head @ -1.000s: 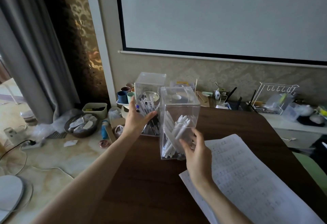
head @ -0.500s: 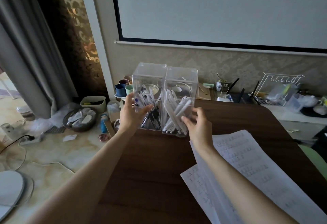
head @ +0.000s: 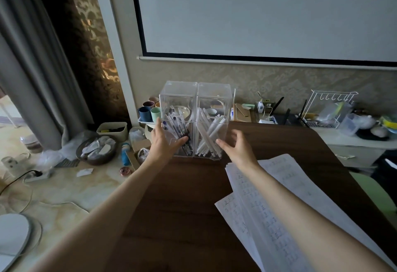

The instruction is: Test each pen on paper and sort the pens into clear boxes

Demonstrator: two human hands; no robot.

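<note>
Since the two clear plastic pen boxes [head: 196, 121] sit near the edge of the dark wooden bench [head: 182, 207], I'd nudge gently. The left hand [head: 165, 143] and right hand [head: 238, 148] are both open, fingers spread.

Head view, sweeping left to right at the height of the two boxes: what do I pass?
Dark bowl on the floor → cups → box of dark pens → box of white pens → white wire rack.
</note>
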